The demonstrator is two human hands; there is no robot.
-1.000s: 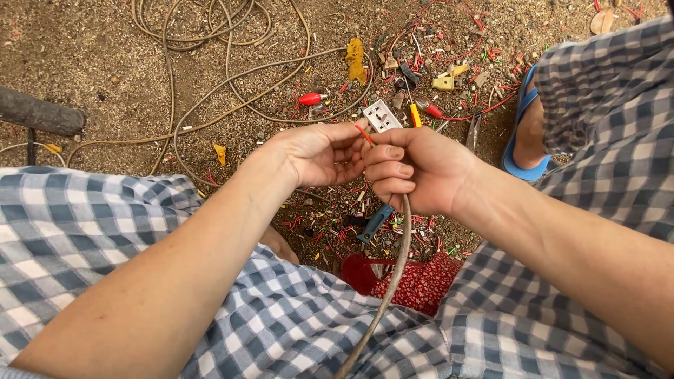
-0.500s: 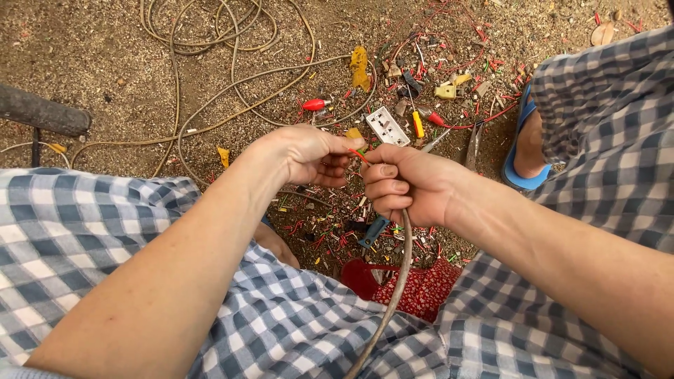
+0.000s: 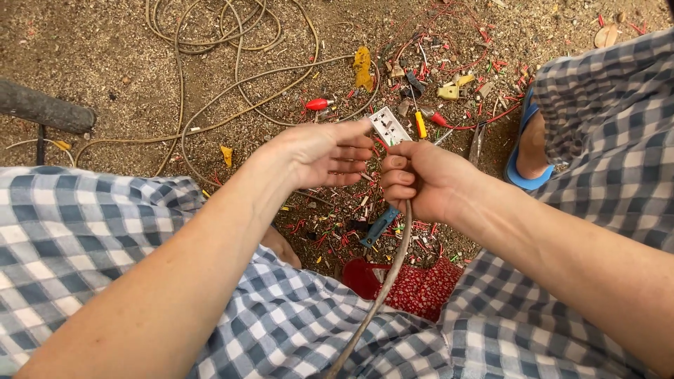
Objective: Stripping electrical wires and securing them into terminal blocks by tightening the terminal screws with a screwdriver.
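We observe the right hand (image 3: 425, 179) at the centre of the frame, its fingers (image 3: 397, 177) curled tight around a grey cable (image 3: 382, 288). The cable leaves the underside of the fist and runs down to the lower middle edge of the frame, across the checked cloth (image 3: 84, 238) that covers the person's lap.

The left hand (image 3: 319, 153) sits just left of the right, its fingers (image 3: 351, 151) stretched out and loosely spread, holding nothing. Their tips lie close to the right fist; we cannot tell whether they touch it.

A white socket plate (image 3: 388, 126) shows just above the two hands, on the dirt ground (image 3: 105, 63) behind them. A yellow-handled screwdriver (image 3: 420, 124) lies just right of it. A blue-handled tool (image 3: 379, 226) lies on the ground below the right hand, beside the cable. Red and yellow wire scraps (image 3: 449, 77) are scattered across the upper middle of the frame. Loops of tan cord (image 3: 210, 28) lie at the upper left. A foot in a blue sandal (image 3: 526, 151) shows at the right. A red patterned cloth (image 3: 421, 288) lies at the lower centre.
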